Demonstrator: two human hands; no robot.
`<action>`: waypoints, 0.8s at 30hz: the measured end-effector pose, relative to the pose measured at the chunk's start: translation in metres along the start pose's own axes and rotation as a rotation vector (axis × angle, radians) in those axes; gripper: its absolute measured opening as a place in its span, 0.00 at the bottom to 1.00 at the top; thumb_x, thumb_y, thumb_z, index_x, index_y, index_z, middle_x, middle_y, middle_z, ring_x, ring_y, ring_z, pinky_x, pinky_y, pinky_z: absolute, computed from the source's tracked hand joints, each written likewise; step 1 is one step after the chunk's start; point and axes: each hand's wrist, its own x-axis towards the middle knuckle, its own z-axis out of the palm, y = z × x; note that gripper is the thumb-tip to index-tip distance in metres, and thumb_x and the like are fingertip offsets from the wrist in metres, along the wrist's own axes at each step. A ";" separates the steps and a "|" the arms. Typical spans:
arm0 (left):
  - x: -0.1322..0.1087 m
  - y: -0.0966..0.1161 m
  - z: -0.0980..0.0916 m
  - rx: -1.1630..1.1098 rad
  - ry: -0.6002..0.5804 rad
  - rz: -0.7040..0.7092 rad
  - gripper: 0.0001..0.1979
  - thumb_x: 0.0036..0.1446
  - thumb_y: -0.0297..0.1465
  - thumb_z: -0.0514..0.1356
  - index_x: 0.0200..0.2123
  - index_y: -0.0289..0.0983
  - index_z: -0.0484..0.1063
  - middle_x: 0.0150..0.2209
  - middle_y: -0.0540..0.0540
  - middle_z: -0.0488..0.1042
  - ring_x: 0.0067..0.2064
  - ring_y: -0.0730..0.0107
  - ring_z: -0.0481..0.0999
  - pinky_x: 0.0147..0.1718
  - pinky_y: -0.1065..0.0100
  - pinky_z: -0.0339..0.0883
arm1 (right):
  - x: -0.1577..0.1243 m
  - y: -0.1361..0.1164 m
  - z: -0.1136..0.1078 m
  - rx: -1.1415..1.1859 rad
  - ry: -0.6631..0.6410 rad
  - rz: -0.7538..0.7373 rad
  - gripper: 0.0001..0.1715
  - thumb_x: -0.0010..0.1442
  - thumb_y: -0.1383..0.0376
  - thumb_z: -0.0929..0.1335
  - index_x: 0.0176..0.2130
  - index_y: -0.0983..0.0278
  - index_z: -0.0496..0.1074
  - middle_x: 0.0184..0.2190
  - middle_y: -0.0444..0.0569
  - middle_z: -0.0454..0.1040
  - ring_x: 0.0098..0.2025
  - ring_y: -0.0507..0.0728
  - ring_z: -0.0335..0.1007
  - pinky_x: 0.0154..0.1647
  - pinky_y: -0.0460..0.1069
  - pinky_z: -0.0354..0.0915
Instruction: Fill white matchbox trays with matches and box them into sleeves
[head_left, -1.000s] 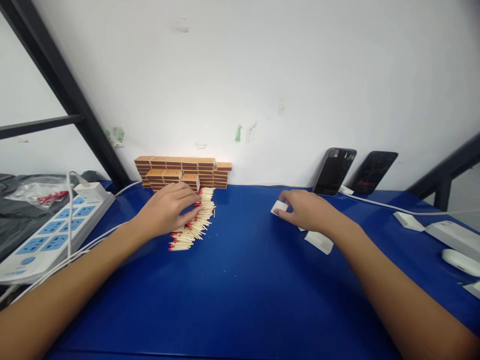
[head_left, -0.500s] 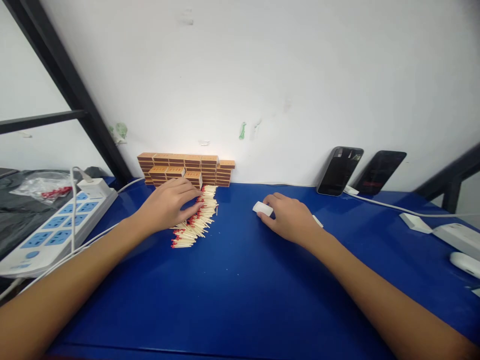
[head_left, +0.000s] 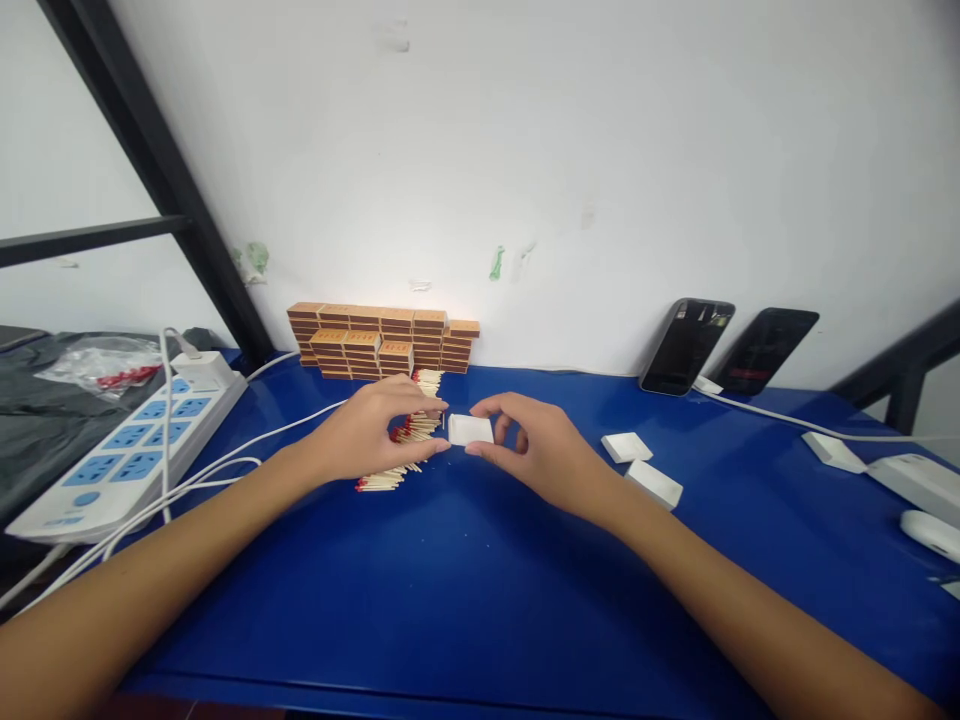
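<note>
A small white matchbox tray [head_left: 471, 431] is over the blue tabletop in the middle. My right hand [head_left: 536, 440] grips its right part, with the thumb on the near edge and the forefinger on the far edge. Close to the tray's left end is my left hand [head_left: 382, 430], thumb and forefinger apart; I make out nothing held between them. Loose red-headed matches [head_left: 382, 478] lie in a long pile behind and below the left hand, which hides part of them. Stacked matchboxes [head_left: 360, 340] with orange tops stand behind the pile against the wall.
Two more white trays [head_left: 654, 484] lie by my right forearm. Two phones [head_left: 686, 345] lean on the wall at the right. A power strip [head_left: 127, 450] with white cables [head_left: 225, 455] occupies the left side, beside a plastic bag [head_left: 97, 365]. White adapters [head_left: 911, 480] sit far right.
My right hand has brought the white tray leftward, towards the matches. My left hand has moved right, from over the pile to the tray's left end. The two other trays now show more fully.
</note>
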 end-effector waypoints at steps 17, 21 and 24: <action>0.000 -0.044 -0.017 0.317 0.430 -0.213 0.12 0.64 0.40 0.65 0.45 0.40 0.79 0.40 0.46 0.83 0.42 0.59 0.78 0.44 0.58 0.69 | 0.070 -0.060 0.037 -0.229 -0.139 0.067 0.10 0.63 0.59 0.71 0.35 0.62 0.79 0.38 0.50 0.79 0.38 0.57 0.73 0.37 0.50 0.63; -0.002 -0.051 -0.020 0.342 0.452 -0.247 0.12 0.63 0.41 0.66 0.44 0.39 0.80 0.39 0.46 0.83 0.42 0.58 0.77 0.44 0.57 0.69 | 0.094 -0.066 0.063 -0.349 -0.286 0.012 0.16 0.63 0.57 0.72 0.46 0.64 0.78 0.49 0.56 0.78 0.46 0.61 0.75 0.41 0.51 0.66; -0.003 -0.053 -0.020 0.339 0.453 -0.261 0.12 0.63 0.40 0.66 0.45 0.39 0.80 0.40 0.46 0.83 0.43 0.57 0.77 0.44 0.57 0.69 | 0.109 -0.066 0.074 -0.359 -0.370 -0.077 0.10 0.62 0.63 0.72 0.44 0.63 0.79 0.49 0.54 0.79 0.48 0.60 0.75 0.43 0.50 0.66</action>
